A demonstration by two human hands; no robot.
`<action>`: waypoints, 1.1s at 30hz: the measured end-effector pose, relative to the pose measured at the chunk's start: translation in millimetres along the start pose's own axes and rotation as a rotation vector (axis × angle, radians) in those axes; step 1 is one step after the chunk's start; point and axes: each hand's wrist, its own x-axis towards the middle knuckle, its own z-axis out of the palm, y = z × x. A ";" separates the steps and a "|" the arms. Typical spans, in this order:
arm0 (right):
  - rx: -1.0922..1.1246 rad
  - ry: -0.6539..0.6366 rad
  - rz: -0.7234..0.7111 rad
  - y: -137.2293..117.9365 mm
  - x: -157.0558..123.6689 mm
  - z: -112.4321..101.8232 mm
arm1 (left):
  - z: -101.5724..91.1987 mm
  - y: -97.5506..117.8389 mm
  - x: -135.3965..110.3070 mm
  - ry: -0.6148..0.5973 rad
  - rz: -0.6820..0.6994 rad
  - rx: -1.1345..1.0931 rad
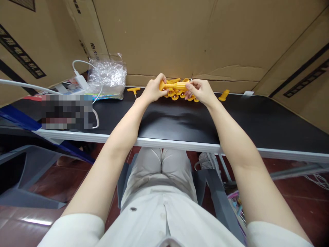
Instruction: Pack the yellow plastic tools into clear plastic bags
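"Where was the yellow plastic corkscrew body (180, 85)?"

"Between the two hands, level across the far side of the black tabletop (164, 127), in front of the cardboard wall (164, 37). It overlapped a pile of flared yellow parts (174, 97); I couldn't tell whether it touched them."

"And the grip?"

"The left hand (154, 90) pinched the left end, thumb on the near side. The right hand (202, 91) had the right end of the thick barrel between thumb and curled fingers, though its far fingertips were partly hidden. Between them showed a slim, grooved-looking neck leading into that barrel."

"How did you expect it to handle?"

"Light and stiff, I judged: moulded plastic, smooth enough to slip if the fingers were damp. The barrel looked the surest place to hold. The neck looked the weakest part, so I'd have kept bending force off it and gripped both ends in line."

"Anything sharp about?"

"A T-handled corkscrew (133, 90) lay beside the left forearm, its metal spiral towards the wearer. I'd have taken that by its crossbar. A single flared yellow sleeve (224, 95) lay apart, to the right of the right hand, and a crinkled clear plastic bag (109, 75) sat well to the left."
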 end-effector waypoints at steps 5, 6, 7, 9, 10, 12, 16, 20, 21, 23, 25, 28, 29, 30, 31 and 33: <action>0.035 0.017 0.067 -1.5 2.5 5.3 | -0.6 3.0 -0.8 -0.003 0.002 0.000; 0.049 0.023 0.090 -2.3 2.7 7.2 | 0.1 2.6 -0.8 -0.005 -0.002 0.000; 0.062 0.030 0.112 -3.0 3.0 9.0 | 0.9 1.9 -0.9 -0.005 -0.003 -0.002; 0.086 0.041 0.136 -3.0 4.0 12.1 | 2.9 0.5 -1.2 0.000 -0.003 -0.011; 0.096 0.048 0.141 -2.3 4.9 13.4 | 3.8 0.0 -1.4 0.001 -0.005 -0.013; 0.112 0.061 0.151 0.0 7.1 15.5 | 4.7 0.2 -2.1 -0.003 -0.017 -0.008; 0.122 0.117 0.211 3.8 11.8 20.2 | 3.3 4.6 -3.8 -0.017 -0.035 0.000; 0.138 0.141 0.280 4.4 12.9 22.8 | 2.1 7.3 -4.3 -0.019 -0.022 -0.014; 0.148 0.124 0.287 4.4 12.6 22.6 | 2.3 7.1 -4.3 -0.018 -0.017 -0.012; 0.171 0.069 0.289 4.3 12.1 21.5 | 3.2 6.6 -4.4 -0.011 -0.006 -0.001; 0.195 0.015 0.289 3.2 13.3 20.1 | 4.0 6.7 -4.9 0.006 0.007 0.012; 0.239 0.010 0.280 -1.0 23.7 17.2 | 5.2 8.4 -6.6 0.040 0.033 0.002; 0.255 0.038 0.273 -2.8 30.2 15.7 | 5.6 8.8 -7.2 0.052 0.033 -0.010; 0.265 0.083 0.267 -4.6 38.1 13.8 | 6.1 8.7 -7.7 0.061 0.022 -0.017; 0.265 0.142 0.263 -6.1 47.0 11.6 | 6.7 8.0 -8.0 0.066 -0.003 -0.016; 0.201 0.233 0.217 -8.1 65.2 7.5 | 8.0 4.4 -7.9 0.056 -0.083 0.022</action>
